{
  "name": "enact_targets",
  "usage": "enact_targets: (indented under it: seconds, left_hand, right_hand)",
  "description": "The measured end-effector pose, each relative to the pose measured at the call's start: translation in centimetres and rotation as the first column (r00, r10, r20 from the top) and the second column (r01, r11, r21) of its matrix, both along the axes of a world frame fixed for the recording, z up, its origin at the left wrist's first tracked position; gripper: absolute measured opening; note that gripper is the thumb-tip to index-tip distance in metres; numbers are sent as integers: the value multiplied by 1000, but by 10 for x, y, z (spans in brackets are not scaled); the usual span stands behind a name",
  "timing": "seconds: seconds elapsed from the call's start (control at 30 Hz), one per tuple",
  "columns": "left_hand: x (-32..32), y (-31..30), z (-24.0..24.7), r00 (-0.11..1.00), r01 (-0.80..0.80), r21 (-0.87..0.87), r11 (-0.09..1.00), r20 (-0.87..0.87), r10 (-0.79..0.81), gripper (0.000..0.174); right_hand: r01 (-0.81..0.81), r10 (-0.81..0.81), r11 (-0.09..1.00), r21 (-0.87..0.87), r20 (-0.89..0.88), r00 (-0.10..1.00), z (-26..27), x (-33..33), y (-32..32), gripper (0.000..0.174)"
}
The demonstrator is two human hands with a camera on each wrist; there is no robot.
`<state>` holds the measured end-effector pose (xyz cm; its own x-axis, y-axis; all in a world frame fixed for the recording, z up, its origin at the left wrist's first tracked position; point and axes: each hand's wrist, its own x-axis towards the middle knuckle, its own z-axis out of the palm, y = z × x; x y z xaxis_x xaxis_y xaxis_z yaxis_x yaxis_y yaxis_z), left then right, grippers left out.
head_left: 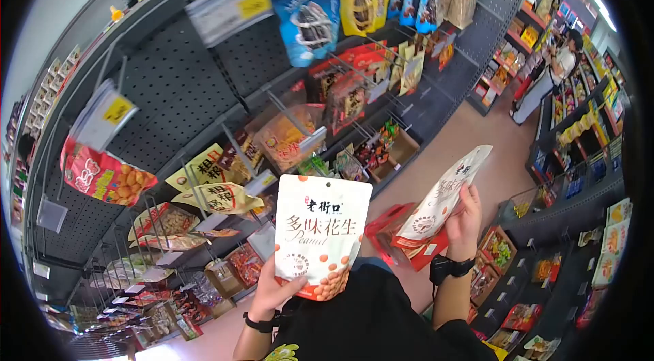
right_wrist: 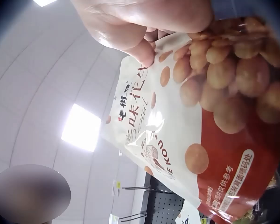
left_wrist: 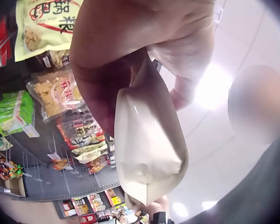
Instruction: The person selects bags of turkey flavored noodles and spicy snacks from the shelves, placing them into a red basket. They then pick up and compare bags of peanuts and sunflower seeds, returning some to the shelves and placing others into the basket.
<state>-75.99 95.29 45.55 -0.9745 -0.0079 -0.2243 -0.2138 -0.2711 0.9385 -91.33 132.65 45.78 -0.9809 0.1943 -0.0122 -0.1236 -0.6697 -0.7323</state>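
In the head view a white and red peanut bag (head_left: 323, 235) stands upright, front outward, its lower left corner gripped by the left hand (head_left: 278, 287) with the thumb across the front. A second bag of the same print (head_left: 436, 201), tilted to the right, is pinched at its right edge by the right hand (head_left: 464, 221). The left wrist view shows the left hand (left_wrist: 144, 37) curled round its bag (left_wrist: 149, 144), seen from the bottom end. Seen from the right wrist, the right hand (right_wrist: 144, 21) holds its bag (right_wrist: 177, 126) with the thumb on the front.
A dark pegboard rack (head_left: 170, 82) with hanging snack bags runs along the left and ahead. Behind the right-hand bag is a red basket (head_left: 388, 231). Shelves (head_left: 545, 293) line the right side, and a person (head_left: 552, 75) stands far down the aisle.
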Motion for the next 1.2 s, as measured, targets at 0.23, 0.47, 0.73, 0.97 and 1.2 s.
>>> enact_targets:
  seconds: [0.23, 0.47, 0.73, 0.97, 1.2]
  left_hand:
    - [-38, 75, -15, 998, 57, -21, 998, 31, -56, 63]
    - [-55, 125, -46, 988, 74, -68, 995, 138, -64, 57]
    - [-67, 154, -56, 980, 97, 53, 994, 171, -104, 50]
    - [-84, 164, -75, 970, 129, 67, 989, 200, -140, 51]
    - [-94, 171, -90, 934, 190, 54, 980, 299, -198, 56]
  right_hand:
    - [48, -43, 998, -29, 138, 990, -45, 16, 67, 29]
    - [-27, 47, 995, -92, 222, 974, -72, 22, 92, 29]
    - [-126, 194, 952, -278, 233, 953, -97, 14, 92, 32]
    - [-254, 395, 872, -418, 293, 871, -128, 19, 65, 30]
    - [-215, 394, 875, -434, 378, 838, -121, 18, 35, 24]
